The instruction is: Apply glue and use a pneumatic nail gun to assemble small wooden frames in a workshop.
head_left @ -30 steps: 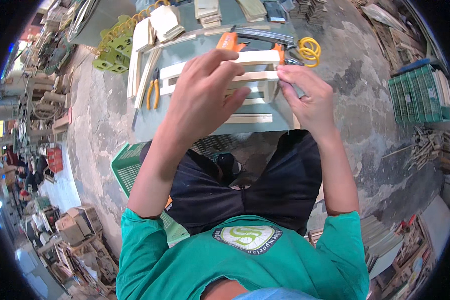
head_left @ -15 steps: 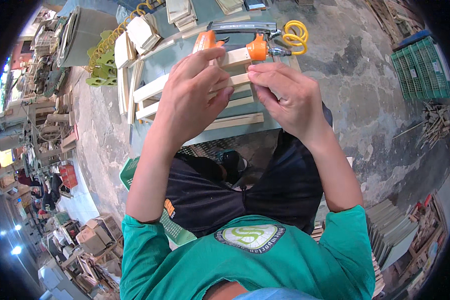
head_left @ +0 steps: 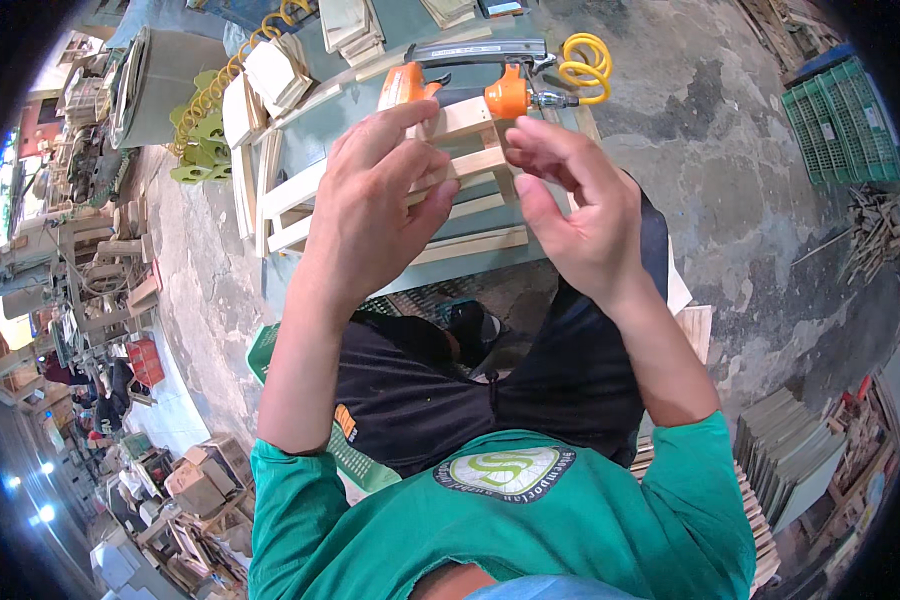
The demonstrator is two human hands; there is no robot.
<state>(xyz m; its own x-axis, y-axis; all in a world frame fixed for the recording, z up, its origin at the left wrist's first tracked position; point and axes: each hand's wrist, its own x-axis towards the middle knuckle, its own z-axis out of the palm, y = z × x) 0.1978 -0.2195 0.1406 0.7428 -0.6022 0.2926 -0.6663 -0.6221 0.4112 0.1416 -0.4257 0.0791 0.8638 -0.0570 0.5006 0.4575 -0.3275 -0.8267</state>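
Observation:
A small frame of pale wooden slats lies on the grey-green tabletop in front of me. My left hand is curled over it, fingers and thumb closed about a wooden slat that runs under the palm; its grip is partly hidden. To the right, my right hand is held just off the slat's end, fingers and thumb apart, with nothing in it. Just beyond both hands lies an orange and grey air nailer, next to the frame's far slat.
A yellow coiled hose lies by the nailer's fitting. Stacked wooden pieces sit at the table's far left. One more slat lies along the near edge. Green crates stand on the floor at right, above scrap sticks.
My right hand has let go of the slat's end and drawn slightly right, its fingers opening. The left hand keeps almost the same place on the frame.

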